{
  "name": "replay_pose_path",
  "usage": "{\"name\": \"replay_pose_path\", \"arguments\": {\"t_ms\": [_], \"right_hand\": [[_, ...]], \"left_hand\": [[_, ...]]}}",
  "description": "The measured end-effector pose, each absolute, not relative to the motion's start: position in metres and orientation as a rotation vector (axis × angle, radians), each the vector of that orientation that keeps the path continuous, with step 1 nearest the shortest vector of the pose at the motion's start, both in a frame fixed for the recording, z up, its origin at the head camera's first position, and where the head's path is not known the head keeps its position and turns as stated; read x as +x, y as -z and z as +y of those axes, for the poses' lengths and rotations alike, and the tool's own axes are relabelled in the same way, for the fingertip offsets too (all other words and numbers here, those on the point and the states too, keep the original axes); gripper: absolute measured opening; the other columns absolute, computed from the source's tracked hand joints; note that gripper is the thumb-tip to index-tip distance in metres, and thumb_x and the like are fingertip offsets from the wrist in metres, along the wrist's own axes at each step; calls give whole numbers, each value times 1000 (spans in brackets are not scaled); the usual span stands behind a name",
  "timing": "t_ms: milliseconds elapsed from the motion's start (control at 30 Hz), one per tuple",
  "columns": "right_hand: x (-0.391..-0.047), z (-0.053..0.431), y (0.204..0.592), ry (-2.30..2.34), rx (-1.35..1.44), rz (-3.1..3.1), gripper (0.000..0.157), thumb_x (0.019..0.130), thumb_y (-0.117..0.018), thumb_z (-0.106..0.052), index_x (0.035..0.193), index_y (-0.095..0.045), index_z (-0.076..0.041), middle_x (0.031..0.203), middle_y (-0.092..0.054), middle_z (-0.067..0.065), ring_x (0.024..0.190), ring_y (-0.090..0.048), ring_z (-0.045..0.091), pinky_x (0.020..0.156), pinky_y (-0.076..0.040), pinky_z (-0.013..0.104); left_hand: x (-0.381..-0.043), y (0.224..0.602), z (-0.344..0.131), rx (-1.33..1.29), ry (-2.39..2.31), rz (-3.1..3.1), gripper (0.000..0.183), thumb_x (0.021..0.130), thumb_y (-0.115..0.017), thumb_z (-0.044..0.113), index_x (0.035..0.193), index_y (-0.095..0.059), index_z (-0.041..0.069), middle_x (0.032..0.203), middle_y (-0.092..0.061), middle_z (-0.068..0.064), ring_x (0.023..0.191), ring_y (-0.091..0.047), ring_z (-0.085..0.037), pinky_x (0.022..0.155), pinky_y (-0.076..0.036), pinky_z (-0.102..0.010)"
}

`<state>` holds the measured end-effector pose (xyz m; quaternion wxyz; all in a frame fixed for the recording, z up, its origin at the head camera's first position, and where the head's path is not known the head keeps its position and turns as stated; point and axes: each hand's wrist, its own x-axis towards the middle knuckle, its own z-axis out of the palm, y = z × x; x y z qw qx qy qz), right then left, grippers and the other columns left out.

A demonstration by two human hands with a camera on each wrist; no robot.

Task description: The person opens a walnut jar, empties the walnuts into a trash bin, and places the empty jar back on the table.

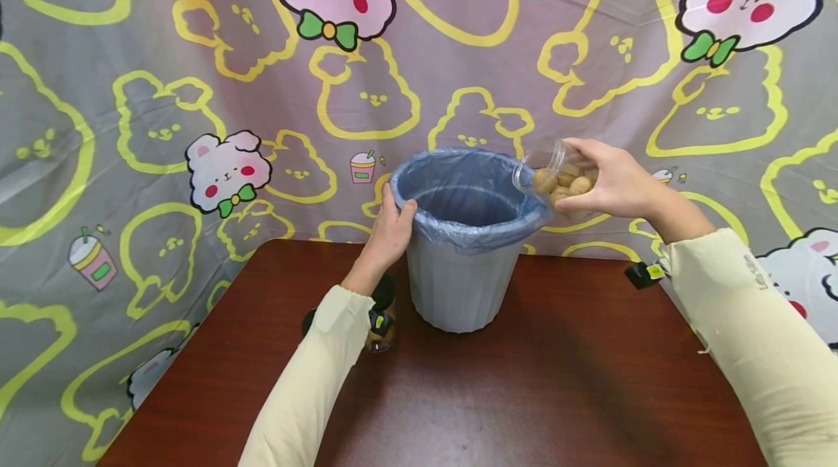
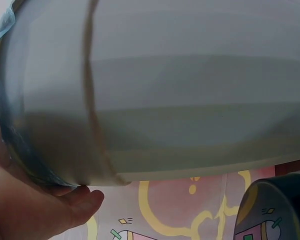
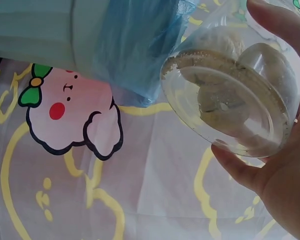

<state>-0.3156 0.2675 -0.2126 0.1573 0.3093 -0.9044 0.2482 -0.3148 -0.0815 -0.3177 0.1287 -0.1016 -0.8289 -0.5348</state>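
Observation:
A pale grey trash bin (image 1: 461, 285), lined with a blue plastic bag (image 1: 452, 230), stands upright on the table. My left hand (image 1: 390, 227) grips its bagged rim at the left side; that hand (image 2: 45, 205) also shows at the rim in the left wrist view. In my right hand (image 1: 615, 180) is a clear jar (image 1: 556, 154), tilted with its mouth towards the bin's right rim. Several round tan pieces (image 1: 568, 180) lie inside the jar; their kind cannot be told. The right wrist view shows the jar's base (image 3: 225, 102) between thumb and fingers.
Dark-lidded clear jars (image 1: 382, 336) stand left of the bin, partly hidden behind my left forearm. The brown table (image 1: 524, 394) reaches back to a patterned cloth (image 1: 445, 74) hanging close behind the bin.

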Motion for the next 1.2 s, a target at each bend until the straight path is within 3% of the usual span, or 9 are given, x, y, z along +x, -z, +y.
{"name": "replay_pose_path", "arguments": {"t_ms": [700, 1200], "right_hand": [[-321, 250, 201, -315, 918, -2566, 94, 63, -88, -27, 139, -40, 0, 114, -52, 15, 102, -50, 30, 87, -40, 51], [-323, 241, 197, -180, 914, -2605, 96, 63, -87, -29, 140, -38, -1, 129, -46, 20, 115, -45, 37, 92, -37, 55]], "left_hand": [[-312, 318, -82, -307, 1558, -2415, 75, 98, -36, 35, 150, 7, 4, 157, -1, -12, 142, -6, -22, 113, -9, -37], [-311, 319, -84, -308, 1574, -2416, 76, 98, -37, 36, 150, 9, 4, 157, 1, -12, 142, -4, -22, 113, -9, -38]]}}
